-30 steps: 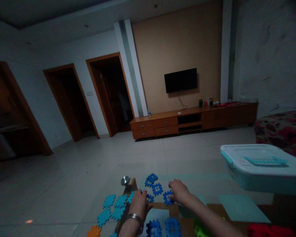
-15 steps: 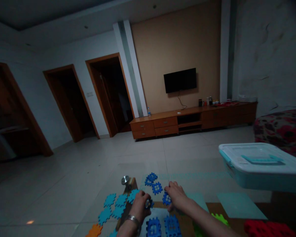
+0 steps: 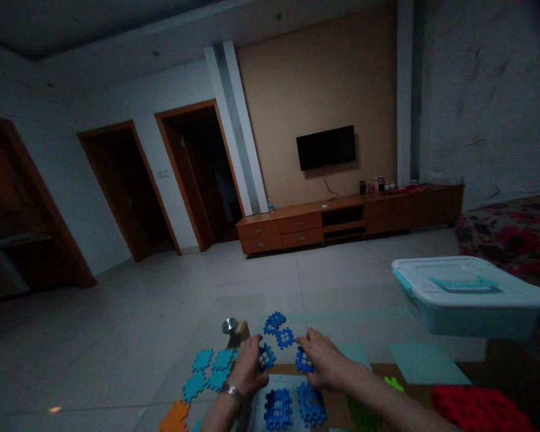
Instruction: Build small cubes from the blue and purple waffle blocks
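Blue lattice tile (image 3: 266,357): probably light, stiff plastic, best held by its notched edge. Left hand (image 3: 250,367) pinches it; right hand (image 3: 324,361) touches a second tile (image 3: 304,362), grip indeterminate.

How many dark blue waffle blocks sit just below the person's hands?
2: the left waffle block and the right waffle block, side by side on a pale sheet.
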A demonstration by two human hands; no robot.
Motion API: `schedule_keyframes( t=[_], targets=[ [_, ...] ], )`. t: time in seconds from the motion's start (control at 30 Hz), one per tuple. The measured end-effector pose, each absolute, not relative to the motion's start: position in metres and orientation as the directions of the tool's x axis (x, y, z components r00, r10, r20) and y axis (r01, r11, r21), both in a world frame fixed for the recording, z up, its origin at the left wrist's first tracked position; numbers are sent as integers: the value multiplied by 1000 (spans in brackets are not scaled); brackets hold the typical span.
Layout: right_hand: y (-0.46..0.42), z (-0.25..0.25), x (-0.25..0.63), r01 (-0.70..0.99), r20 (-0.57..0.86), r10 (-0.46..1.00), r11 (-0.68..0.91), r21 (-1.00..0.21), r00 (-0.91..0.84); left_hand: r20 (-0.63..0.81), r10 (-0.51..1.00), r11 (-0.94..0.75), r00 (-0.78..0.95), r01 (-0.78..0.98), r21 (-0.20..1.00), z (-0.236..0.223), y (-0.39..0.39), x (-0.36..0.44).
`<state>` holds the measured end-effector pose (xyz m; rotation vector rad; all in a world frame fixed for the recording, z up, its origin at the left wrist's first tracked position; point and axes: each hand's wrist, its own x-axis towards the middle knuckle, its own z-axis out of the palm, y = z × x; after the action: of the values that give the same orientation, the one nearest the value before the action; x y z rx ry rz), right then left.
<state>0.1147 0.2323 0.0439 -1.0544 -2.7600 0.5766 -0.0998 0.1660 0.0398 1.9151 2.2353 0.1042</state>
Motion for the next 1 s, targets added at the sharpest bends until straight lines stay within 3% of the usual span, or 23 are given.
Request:
schedule_keyframes(
  t=[0.17, 0.47, 1.0],
  targets=[
    [212, 20, 126, 472, 81, 570, 745, -472, -818, -157, 987, 65, -30, 974, 218, 50, 140, -88],
    [205, -15, 123, 392, 166, 534, 768, -507, -829, -288, 957, 40, 16, 981, 188, 43, 123, -66],
    [197, -6, 120, 497, 14, 565, 738, -456, -825, -327, 942, 7, 75, 970, 243, 37, 127, -65]
  ],
)
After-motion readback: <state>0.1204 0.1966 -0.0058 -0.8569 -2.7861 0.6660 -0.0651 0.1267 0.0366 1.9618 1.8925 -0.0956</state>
